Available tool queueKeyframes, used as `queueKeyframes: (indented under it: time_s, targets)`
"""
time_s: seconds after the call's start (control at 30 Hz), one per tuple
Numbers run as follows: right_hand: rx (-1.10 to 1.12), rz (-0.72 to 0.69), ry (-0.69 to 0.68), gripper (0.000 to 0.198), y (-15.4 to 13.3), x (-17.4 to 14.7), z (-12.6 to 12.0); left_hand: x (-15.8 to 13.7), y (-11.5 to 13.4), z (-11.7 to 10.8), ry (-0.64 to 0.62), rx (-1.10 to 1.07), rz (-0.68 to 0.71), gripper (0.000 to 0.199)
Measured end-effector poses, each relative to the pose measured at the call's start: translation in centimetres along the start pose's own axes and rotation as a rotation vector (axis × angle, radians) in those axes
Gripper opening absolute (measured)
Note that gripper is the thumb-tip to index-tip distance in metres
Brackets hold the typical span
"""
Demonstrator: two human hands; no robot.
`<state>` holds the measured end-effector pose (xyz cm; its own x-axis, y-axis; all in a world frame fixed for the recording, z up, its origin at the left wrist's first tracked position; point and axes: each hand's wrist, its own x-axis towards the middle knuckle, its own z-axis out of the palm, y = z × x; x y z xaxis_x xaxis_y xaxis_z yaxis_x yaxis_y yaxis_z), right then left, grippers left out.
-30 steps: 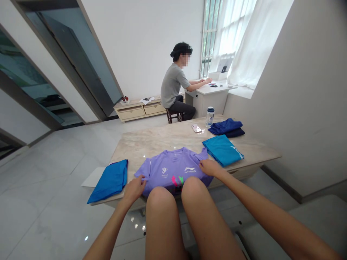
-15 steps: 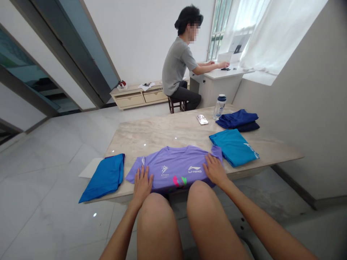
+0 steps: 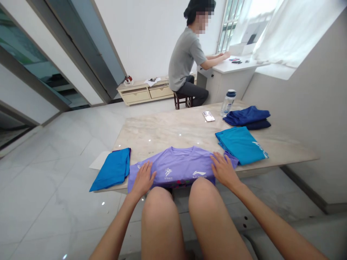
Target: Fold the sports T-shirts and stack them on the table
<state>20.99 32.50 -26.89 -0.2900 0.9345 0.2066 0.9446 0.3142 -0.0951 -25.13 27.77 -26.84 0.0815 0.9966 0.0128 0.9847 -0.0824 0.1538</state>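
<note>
A purple T-shirt [image 3: 180, 164] with white logos lies spread, chest side up, at the near edge of the marble table [image 3: 168, 131], its lower part hanging over the edge behind my knees. My left hand [image 3: 143, 178] lies flat with fingers apart on the shirt's left side. My right hand [image 3: 223, 169] lies flat on its right side, near the sleeve. Neither hand grips the cloth.
A folded blue garment [image 3: 112, 173] overhangs the table's left end. A folded teal shirt [image 3: 240, 144], a dark blue pile [image 3: 248, 117], a phone [image 3: 208, 116] and a water bottle [image 3: 228, 102] are at the right. Another person [image 3: 188, 68] sits at a white desk [image 3: 230, 76] beyond.
Both hands went from pinching the shirt's edges to lying flat on it. The shirt has slid toward me, more of it now over the table edge.
</note>
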Motion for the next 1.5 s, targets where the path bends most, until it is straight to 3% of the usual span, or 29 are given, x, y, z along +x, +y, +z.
queueKeyframes:
  time_s: [0.1,0.3,0.47,0.8,1.07,1.17,1.23,1.33,1.4,1.5]
  targets:
    - [0.072,-0.031,-0.158,0.06,-2.6,2.0,1.2,2.3,1.8,1.5,-0.096,-0.055,0.051,0.067]
    - [0.108,0.013,-0.153,0.067,-4.0,5.1,3.3,3.1,3.3,2.9,0.06,0.004,-0.119,0.07]
    - [0.094,-0.052,-0.196,0.066,-2.5,9.9,4.5,5.5,1.9,2.5,0.076,-0.003,-0.189,0.069]
    - [0.139,-0.211,-0.177,0.067,-0.9,22.4,9.0,15.7,-1.8,2.5,0.037,-0.015,-0.236,0.073]
    - [0.093,-0.216,-0.127,0.07,0.5,28.6,10.9,20.3,-4.0,1.7,0.07,-0.039,-0.239,0.073]
    - [0.083,-0.174,-0.083,0.067,-0.8,28.3,9.9,20.5,-4.1,1.8,0.104,-0.054,-0.246,0.07]
    - [0.087,-0.197,-0.04,0.064,-2.3,26.5,8.5,20.2,-4.0,1.8,0.115,-0.067,-0.257,0.069]
    - [0.117,-0.297,-0.03,0.062,-4.2,21.5,6.4,18.7,-3.4,1.8,0.154,-0.075,-0.289,0.068]
    - [0.138,-0.264,-0.051,0.062,-4.5,17.4,5.7,17.0,-2.7,1.8,0.185,-0.06,-0.261,0.068]
    - [0.159,-0.178,-0.112,0.064,-3.8,11.5,5.4,13.5,-1.5,2.1,0.124,-0.032,-0.144,0.07]
